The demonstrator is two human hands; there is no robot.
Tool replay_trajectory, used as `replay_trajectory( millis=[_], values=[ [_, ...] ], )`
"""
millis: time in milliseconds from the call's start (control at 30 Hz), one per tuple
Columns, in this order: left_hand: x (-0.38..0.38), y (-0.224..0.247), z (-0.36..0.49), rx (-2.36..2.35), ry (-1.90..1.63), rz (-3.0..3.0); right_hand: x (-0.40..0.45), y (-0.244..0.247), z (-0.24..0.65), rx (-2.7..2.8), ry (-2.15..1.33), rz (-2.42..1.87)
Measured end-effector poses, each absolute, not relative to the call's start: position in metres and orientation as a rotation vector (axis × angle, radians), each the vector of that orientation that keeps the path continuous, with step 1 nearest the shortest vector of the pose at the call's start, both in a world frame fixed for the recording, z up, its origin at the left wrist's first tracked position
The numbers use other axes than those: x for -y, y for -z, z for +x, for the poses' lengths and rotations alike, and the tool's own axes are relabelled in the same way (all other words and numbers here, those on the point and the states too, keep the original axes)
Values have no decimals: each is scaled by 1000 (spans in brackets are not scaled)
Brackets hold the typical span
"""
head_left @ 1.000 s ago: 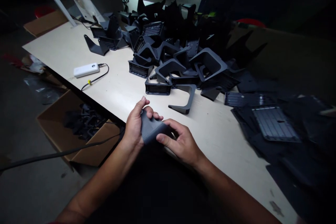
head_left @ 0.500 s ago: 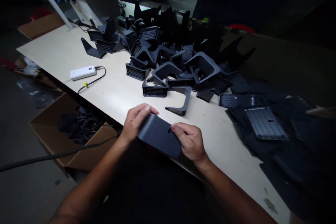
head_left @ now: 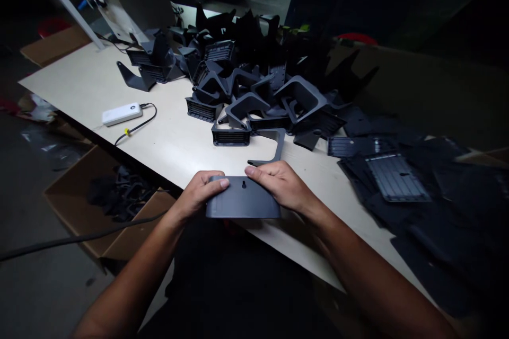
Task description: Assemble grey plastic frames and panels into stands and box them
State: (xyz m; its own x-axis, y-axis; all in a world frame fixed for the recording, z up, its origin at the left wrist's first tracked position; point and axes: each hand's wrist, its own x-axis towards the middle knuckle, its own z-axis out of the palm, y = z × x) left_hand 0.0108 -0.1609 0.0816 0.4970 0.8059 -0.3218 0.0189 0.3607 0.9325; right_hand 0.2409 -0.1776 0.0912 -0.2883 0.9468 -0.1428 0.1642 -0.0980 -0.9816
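Observation:
Between both hands, over the near edge of the table, I hold a dark grey plastic bracket (head_left: 243, 202) with a keyhole-shaped slot near its top edge. My left hand (head_left: 202, 190) grips its left end, thumb on the face and fingers behind. On the upper right edge my right hand (head_left: 280, 183) is closed, its thumb lying along the top. The bracket's flat face is turned up toward me; its underside is hidden. Just beyond it, a similar U-shaped bracket (head_left: 279, 145) lies on the table, partly covered by my right hand.
A heap of grey brackets (head_left: 254, 100) spreads across the pale table (head_left: 170, 143). Flat ribbed panels (head_left: 397, 177) are stacked at right. A white power bank (head_left: 122, 114) with a cable lies at left. Below, a cardboard box (head_left: 75, 190) holds dark parts; a black cable (head_left: 91, 234) crosses it.
The bracket has been turned in my hands, so its slot now sits near the top edge. My right hand has moved up and left onto the upper edge; my left thumb has shifted onto the face.

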Motion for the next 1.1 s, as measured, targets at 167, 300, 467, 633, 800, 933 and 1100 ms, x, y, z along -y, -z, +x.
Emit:
replay_trajectory(
  millis=[167,300,467,633,800,933,1100],
  values=[
    [160,-78,8,-1018,-882,960,165,-89,257,1476,-858,-1336],
    [164,-71,6,-1074,-1257,821,175,-87,265,1198,-990,-1306],
    [176,-64,5,-1111,-1116,1071,196,-78,233,955,-1704,-1058],
    [173,-66,5,-940,-1038,1086,204,-84,214,1086,-1592,-1002],
    [159,-76,19,-814,-878,725,211,-88,219,1822,-1303,-1104],
    [161,-83,37,-718,-833,604,215,-82,216,1800,-1365,-1080],
    [175,-83,53,-749,-1001,597,231,-72,204,1385,-1408,-1076]
  ],
)
